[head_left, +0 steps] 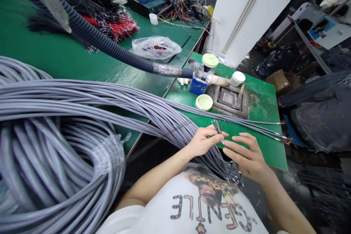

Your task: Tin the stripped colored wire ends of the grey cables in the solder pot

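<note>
My left hand [204, 140] pinches the end of a grey cable between thumb and fingers. From that pinch a small fan of thin coloured wires [218, 126] sticks up, with blue, orange and dark strands. My right hand [248, 157] is close on the right, its fingers apart and fingertips by the white bit below the wires; whether they touch it I cannot tell. Under my hands runs a thick bundle of grey cables [153, 108], its stripped ends hanging at my lap. A few cables lie apart across the green bench, their bare ends [285, 139] at its right edge.
A grimy square metal pot [229, 98] with a silvery middle sits on the green bench [263, 98]. Around it are a pale round lid [204, 102], a white cup [237, 78] and a blue box [197, 86]. A corrugated hose [115, 49] crosses above. Coiled cable [33, 161] lies left.
</note>
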`<state>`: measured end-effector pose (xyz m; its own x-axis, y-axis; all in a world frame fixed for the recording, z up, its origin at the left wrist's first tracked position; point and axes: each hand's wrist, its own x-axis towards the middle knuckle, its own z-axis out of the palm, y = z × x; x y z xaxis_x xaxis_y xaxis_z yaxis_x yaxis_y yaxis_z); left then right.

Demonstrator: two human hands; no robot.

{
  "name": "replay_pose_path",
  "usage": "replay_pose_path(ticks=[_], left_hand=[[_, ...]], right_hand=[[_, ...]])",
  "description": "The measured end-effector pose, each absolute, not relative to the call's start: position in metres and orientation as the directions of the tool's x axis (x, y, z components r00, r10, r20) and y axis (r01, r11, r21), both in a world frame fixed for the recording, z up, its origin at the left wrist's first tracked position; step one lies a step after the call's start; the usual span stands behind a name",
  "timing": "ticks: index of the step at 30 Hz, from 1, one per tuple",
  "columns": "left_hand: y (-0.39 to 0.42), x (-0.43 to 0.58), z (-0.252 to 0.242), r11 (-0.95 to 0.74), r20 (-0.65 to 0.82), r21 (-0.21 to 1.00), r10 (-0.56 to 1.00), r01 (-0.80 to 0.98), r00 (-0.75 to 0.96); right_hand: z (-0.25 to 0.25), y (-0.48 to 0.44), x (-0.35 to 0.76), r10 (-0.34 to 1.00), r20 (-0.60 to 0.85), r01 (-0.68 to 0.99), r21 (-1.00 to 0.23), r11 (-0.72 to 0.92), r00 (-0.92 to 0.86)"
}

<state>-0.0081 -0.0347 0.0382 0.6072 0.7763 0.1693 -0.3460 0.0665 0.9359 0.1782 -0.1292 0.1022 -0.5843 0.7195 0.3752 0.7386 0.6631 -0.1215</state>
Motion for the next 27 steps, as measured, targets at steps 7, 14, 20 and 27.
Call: replay_pose_path(ticks=[7,14,20,27], left_hand=[[-0.039,-0.006,0.044,-0.083,0.254,0.95,0.769,-0.302,0.586],[-0.043,-0.001,0.047,-0.182,0.297,0.952,0.75,-0.248,0.591],[-0.046,0.001,0.051,-0.202,0.325,0.943,0.717,-0.263,0.617],[-0.045,0.027,0.051,-0.246,0.299,0.951,0.573,-0.187,0.764]], right_hand=[[0.091,-0.138,0.184,0.747,0.403,0.752,-0.185,0.632,-0.529],[0.082,-0.146,0.188,0.758,0.436,0.745,-0.249,0.619,-0.485],[0.082,-0.151,0.186,0.782,0.429,0.754,-0.285,0.592,-0.452],[0.082,-0.182,0.201,0.877,0.326,0.858,-0.262,0.442,-0.352]])
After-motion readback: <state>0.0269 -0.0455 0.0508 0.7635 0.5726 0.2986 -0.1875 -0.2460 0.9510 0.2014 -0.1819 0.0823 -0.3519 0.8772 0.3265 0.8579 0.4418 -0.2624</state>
